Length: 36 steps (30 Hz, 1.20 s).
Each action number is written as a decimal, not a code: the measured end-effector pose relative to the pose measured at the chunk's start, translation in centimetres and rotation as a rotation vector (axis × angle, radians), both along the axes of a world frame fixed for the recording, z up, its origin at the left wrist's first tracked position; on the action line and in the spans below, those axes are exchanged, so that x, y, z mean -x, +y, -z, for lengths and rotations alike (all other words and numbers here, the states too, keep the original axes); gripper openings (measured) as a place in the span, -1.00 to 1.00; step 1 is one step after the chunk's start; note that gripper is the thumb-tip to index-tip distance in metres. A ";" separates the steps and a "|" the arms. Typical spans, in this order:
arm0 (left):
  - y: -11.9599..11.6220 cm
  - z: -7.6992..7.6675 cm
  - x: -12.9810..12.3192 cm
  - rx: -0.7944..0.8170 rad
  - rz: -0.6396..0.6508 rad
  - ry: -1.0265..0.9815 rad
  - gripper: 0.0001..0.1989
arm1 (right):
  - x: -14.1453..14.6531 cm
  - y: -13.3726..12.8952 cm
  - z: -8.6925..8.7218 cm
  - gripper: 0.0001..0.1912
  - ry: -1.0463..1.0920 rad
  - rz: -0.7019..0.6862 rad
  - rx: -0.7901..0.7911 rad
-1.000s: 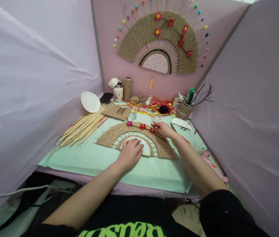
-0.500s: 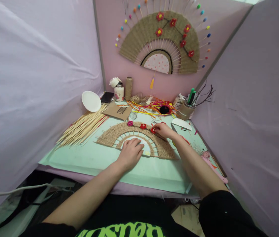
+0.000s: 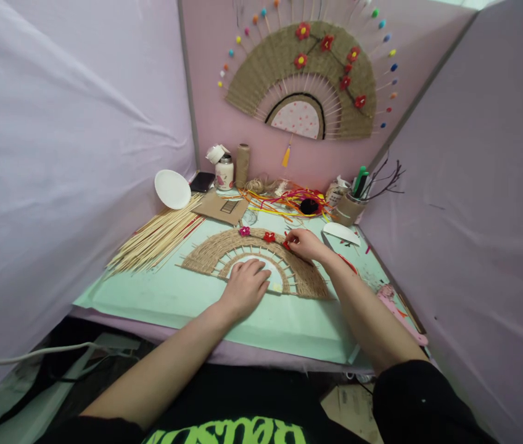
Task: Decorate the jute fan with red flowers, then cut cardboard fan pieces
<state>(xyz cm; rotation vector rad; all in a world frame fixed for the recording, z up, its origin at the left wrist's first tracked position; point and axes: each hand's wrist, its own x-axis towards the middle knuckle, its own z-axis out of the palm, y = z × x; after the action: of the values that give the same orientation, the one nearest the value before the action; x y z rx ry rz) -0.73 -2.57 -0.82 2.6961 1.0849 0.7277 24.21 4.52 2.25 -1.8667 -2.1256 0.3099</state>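
Observation:
A woven twine fan (image 3: 210,250) with thin sticks lies on the green table cover. My left hand (image 3: 247,285) rests flat on the pale half-round centre of the fan, fingers stretched out. At the fan's upper right, my right hand (image 3: 306,244) pinches a red flower (image 3: 286,244), partly hidden by the fingers, against the weave. Farther left along the upper band sit another red flower (image 3: 269,237) and a magenta flower (image 3: 244,231), with a dark twig between them.
Bamboo sticks (image 3: 155,240) and a white paper bowl (image 3: 172,189) lie left. Behind are a cardboard piece (image 3: 221,208), a jar (image 3: 224,174), and tangled coloured pipe cleaners (image 3: 284,200). Right stand a pen holder (image 3: 348,208) and a white half-disc (image 3: 341,234). A finished fan (image 3: 261,71) hangs on the wall.
The right hand's fingers have shifted very slightly at the red flower. My left hand stays in place on the fan, and the whole view has moved a little.

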 end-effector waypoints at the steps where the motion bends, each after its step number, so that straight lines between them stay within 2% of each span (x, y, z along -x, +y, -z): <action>1: 0.0 0.0 0.0 0.000 0.001 -0.001 -0.77 | 0.1 0.0 0.0 -0.80 -0.013 -0.002 0.002; 30: 0.1 0.1 0.1 -0.009 0.005 0.001 -0.77 | 0.9 0.0 0.2 -0.79 -0.089 0.011 0.072; 33: 0.1 0.1 0.1 0.000 0.004 -0.004 -0.78 | 0.6 -0.1 -0.4 -0.73 -0.070 0.048 0.035; 36: 0.1 0.0 0.1 0.014 0.009 -0.005 -0.77 | 0.1 -0.9 -2.1 -0.65 0.001 0.141 -0.056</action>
<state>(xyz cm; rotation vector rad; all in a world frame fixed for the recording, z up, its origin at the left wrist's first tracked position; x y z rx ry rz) -0.88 -2.52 -0.83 2.6842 1.0727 0.7216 24.13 3.66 4.39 -1.9705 -1.9688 0.2169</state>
